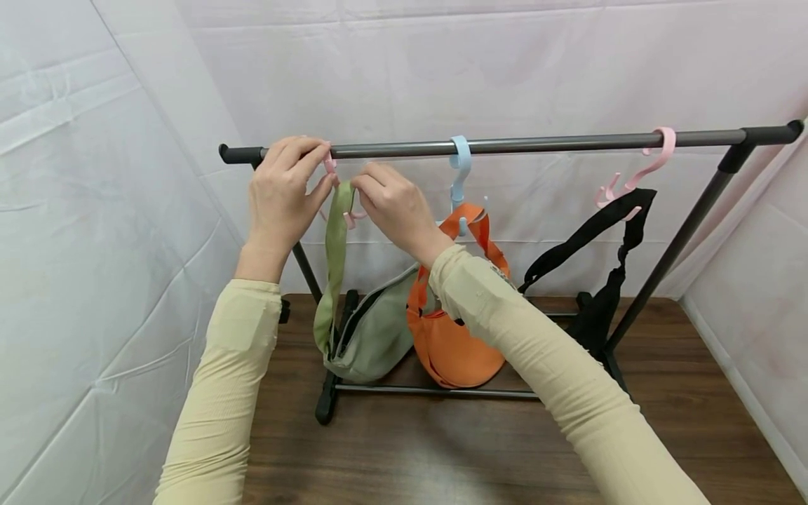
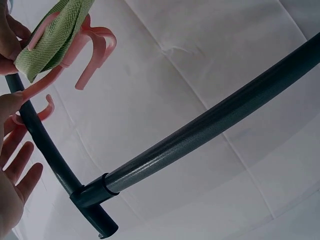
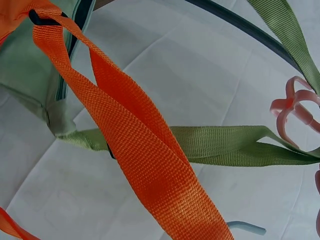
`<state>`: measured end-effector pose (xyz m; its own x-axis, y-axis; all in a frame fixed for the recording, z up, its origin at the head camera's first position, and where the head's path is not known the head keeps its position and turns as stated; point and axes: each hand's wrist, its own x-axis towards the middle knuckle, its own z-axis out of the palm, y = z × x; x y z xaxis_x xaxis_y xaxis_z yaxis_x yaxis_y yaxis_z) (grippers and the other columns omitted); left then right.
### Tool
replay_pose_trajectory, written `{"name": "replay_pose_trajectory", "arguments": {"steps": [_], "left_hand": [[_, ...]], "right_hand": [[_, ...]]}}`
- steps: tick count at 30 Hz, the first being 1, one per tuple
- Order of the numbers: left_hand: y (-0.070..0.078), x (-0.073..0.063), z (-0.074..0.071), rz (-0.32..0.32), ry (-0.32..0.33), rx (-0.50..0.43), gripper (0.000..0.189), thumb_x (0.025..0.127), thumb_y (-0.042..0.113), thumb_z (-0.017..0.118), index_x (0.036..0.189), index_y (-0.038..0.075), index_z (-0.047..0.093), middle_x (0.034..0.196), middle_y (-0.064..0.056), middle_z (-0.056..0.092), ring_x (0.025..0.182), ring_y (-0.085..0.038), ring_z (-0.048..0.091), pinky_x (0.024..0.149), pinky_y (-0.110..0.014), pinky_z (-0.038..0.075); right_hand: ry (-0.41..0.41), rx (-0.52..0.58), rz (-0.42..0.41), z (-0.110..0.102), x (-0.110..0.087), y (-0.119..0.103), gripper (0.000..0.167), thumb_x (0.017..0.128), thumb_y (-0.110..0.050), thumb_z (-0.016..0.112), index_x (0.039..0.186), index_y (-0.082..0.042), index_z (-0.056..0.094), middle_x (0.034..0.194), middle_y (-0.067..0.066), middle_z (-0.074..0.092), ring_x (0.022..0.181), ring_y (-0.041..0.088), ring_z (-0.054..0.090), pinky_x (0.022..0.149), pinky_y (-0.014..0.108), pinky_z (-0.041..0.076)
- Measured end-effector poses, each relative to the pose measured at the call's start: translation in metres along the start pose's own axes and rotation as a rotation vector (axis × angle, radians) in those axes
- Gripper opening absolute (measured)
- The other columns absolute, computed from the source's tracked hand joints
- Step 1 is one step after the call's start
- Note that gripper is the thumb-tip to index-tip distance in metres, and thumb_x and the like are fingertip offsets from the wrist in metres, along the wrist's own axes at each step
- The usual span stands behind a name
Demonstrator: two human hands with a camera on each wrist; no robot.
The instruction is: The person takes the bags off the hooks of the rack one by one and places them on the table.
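Note:
At the left end of the rail, my left hand (image 1: 284, 189) holds a pink hook (image 1: 330, 165) between thumb and fingers. In the left wrist view the other fingers spread behind the rail, and the hook's prongs (image 2: 90, 70) show beside the strap. My right hand (image 1: 400, 210) pinches the top of a green strap (image 1: 336, 245) at that hook. This strap (image 2: 57, 42) lies looped over part of the hook. Below hangs the sage-green bag (image 1: 381, 333), its zip side showing dark. Its lower part is partly behind an orange bag (image 1: 457, 354).
The orange bag's strap (image 3: 140, 145) hangs from a blue hook (image 1: 462, 168) mid-rail. Farther right, a black bag (image 1: 596, 315) hangs from another pink hook (image 1: 664, 154). The metal rack's rail (image 1: 549, 144) spans above a wooden floor (image 1: 404, 449), with white cloth walls around it.

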<state>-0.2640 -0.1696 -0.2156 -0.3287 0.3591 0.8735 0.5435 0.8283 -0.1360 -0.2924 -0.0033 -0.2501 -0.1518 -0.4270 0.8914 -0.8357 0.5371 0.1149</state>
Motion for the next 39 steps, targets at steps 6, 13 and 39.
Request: {"name": "replay_pose_trajectory", "arguments": {"steps": [6, 13, 39], "left_hand": [[-0.002, 0.000, 0.001, -0.005, -0.006, -0.010, 0.028, 0.083, 0.012, 0.066, 0.107, -0.001, 0.066, 0.106, -0.010, 0.062, 0.104, -0.026, 0.054, 0.086, -0.037, 0.046], [-0.003, 0.001, 0.002, -0.025, 0.028, -0.070, 0.025, 0.083, 0.011, 0.066, 0.105, 0.000, 0.068, 0.103, -0.010, 0.064, 0.103, -0.027, 0.054, 0.089, -0.035, 0.044], [0.047, -0.114, -0.019, -0.271, 0.142, -0.302, 0.046, 0.086, 0.034, 0.056, 0.112, -0.004, 0.059, 0.111, -0.019, 0.059, 0.103, -0.035, 0.052, 0.093, -0.039, 0.040]], "right_hand": [[0.047, -0.006, -0.030, -0.004, 0.002, -0.002, 0.018, 0.088, 0.002, 0.048, 0.087, 0.001, 0.066, 0.084, 0.008, 0.062, 0.078, 0.019, 0.058, 0.074, 0.022, 0.049], [0.075, -0.042, -0.108, -0.008, 0.004, -0.006, 0.018, 0.086, 0.003, 0.049, 0.088, 0.002, 0.067, 0.086, 0.009, 0.063, 0.083, 0.020, 0.060, 0.081, 0.022, 0.048], [0.075, -0.050, -0.084, -0.015, -0.001, -0.020, 0.015, 0.087, 0.001, 0.052, 0.089, 0.001, 0.067, 0.086, 0.008, 0.064, 0.082, 0.019, 0.060, 0.078, 0.021, 0.050]]}}
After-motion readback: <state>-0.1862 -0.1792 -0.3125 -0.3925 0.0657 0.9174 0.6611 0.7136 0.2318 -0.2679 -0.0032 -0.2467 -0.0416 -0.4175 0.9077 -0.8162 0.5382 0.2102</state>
